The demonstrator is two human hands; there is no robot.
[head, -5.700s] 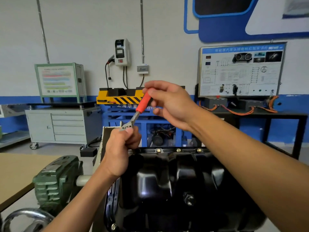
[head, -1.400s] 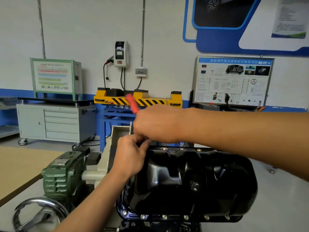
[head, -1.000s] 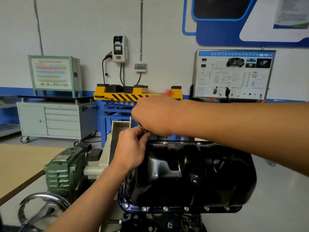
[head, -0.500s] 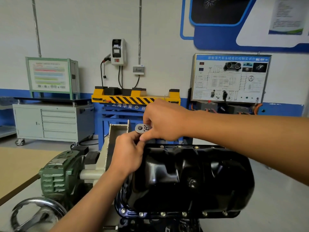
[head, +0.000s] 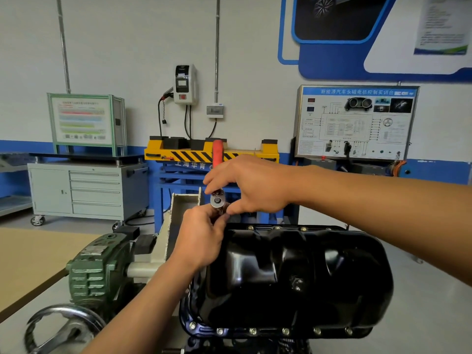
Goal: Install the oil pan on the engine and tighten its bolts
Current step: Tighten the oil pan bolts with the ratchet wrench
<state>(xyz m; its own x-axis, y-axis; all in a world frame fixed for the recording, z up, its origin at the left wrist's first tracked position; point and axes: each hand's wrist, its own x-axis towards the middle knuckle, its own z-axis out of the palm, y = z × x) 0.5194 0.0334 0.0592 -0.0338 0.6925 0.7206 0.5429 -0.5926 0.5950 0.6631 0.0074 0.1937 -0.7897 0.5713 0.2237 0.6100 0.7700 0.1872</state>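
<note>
A glossy black oil pan (head: 293, 272) sits on the engine, with bolts along its near flange (head: 252, 331) and far flange (head: 277, 228). A ratchet wrench stands over the pan's far left corner: its steel head (head: 217, 200) faces me and its red handle (head: 217, 152) points up. My left hand (head: 201, 238) pinches the socket part just below the head. My right hand (head: 251, 183) reaches in from the right and holds the ratchet at its head and lower handle. The bolt under the tool is hidden by my fingers.
The engine stand's green gearbox (head: 98, 272) and chrome handwheel (head: 63, 328) are at the lower left, next to a wooden tabletop (head: 28, 259). Behind stand a grey drawer cabinet (head: 89, 190), a yellow-black lift (head: 212, 152) and a wiring training board (head: 357, 121).
The ratchet handle has swung round: it leaned left, went out of sight behind my right hand, and now stands upright. Both hands stay at the pan's far left corner.
</note>
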